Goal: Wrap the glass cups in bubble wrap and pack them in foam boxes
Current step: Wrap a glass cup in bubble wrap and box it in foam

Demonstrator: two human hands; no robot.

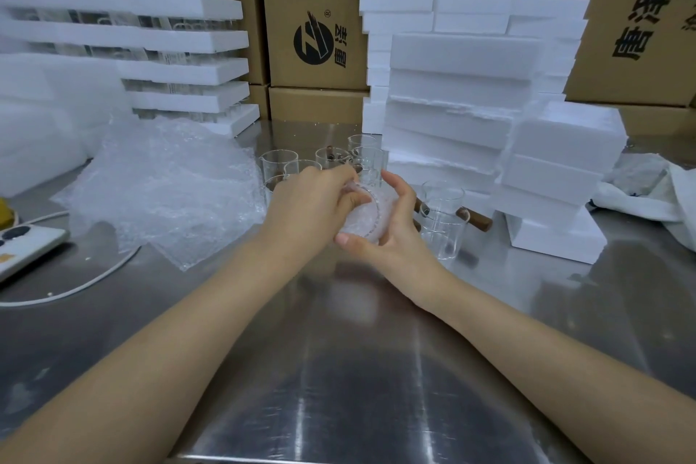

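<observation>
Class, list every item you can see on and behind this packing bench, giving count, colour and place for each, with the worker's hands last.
wrapped cup: one, clear, in bubble wrap, held above table centre
bare cups: several, clear, some with brown handles, behind and right of the hands
bubble wrap sheets: one pile, clear, table left
foam boxes: stacks, white, right rear
foam trays: one stack, white, left rear
cartons: several, brown, along the back
table: one, steel grey, under everything
left hand: grips the wrapped cup
right hand: holds the wrapped cup
</observation>
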